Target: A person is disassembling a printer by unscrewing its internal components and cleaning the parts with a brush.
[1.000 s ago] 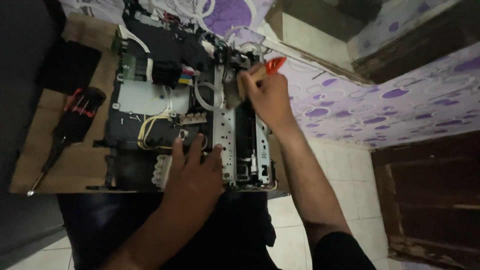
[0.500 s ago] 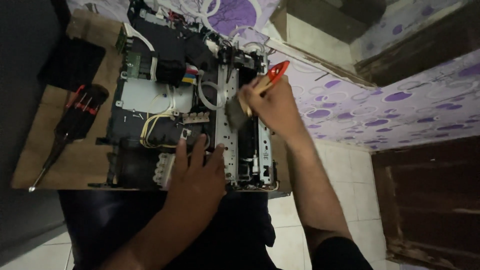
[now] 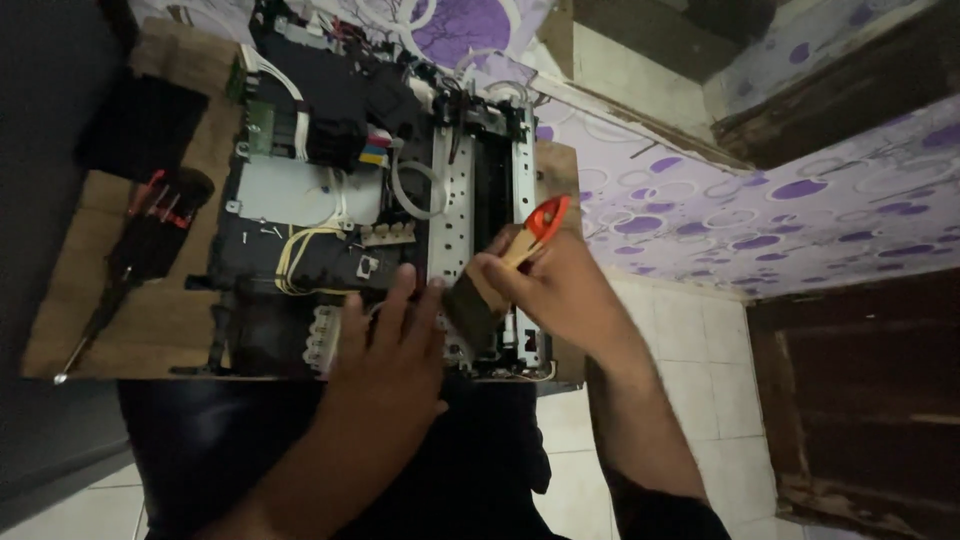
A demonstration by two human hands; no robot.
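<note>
At frame centre, the right hand (image 3: 570, 290) is closed around a brush (image 3: 500, 275), bristles apparently on the opened printer's (image 3: 330, 200) metal rail (image 3: 455, 200). Left hand (image 3: 385, 350) presses flat, fingers spread; keep strokes light.

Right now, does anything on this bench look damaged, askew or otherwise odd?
Nothing looks spilled or broken. The opened printer has its cover off, so white tubing and yellow wires lie loose across it. The right hand holds a brush to the metal frame; the left hand rests on the printer.
</note>
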